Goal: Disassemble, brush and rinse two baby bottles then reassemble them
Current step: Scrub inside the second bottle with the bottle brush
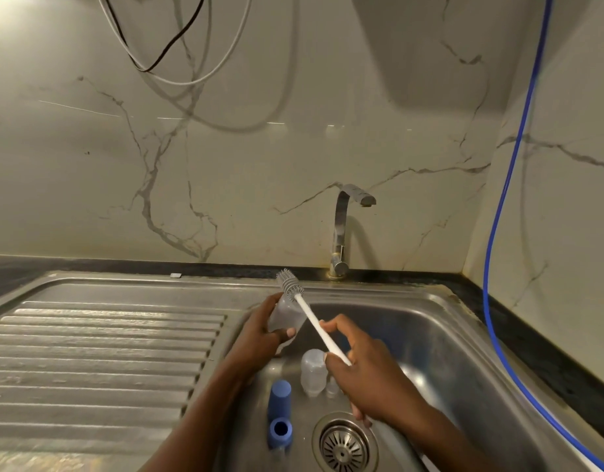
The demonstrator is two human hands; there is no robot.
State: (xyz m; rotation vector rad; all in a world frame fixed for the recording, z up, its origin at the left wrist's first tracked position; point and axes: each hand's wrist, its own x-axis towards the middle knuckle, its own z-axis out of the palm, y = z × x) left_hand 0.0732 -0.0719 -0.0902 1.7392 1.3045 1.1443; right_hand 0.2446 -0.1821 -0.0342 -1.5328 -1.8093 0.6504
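Observation:
My left hand (259, 338) grips a clear baby bottle body (287, 316), tilted over the left side of the sink basin (440, 338). My right hand (365, 373) holds the white handle of a bottle brush (314, 321); its grey bristle head sits just outside the bottle's upper end. On the basin floor lie a second clear bottle (313, 371), a small clear nipple (332, 386), a blue cap (280, 398) and a blue collar ring (280, 430).
A chrome tap (344, 229) stands behind the basin, with no water running. The drain strainer (344, 444) is at the basin's near side. A ribbed steel draining board (99, 356) lies to the left. A blue hose (498, 250) hangs down the right wall.

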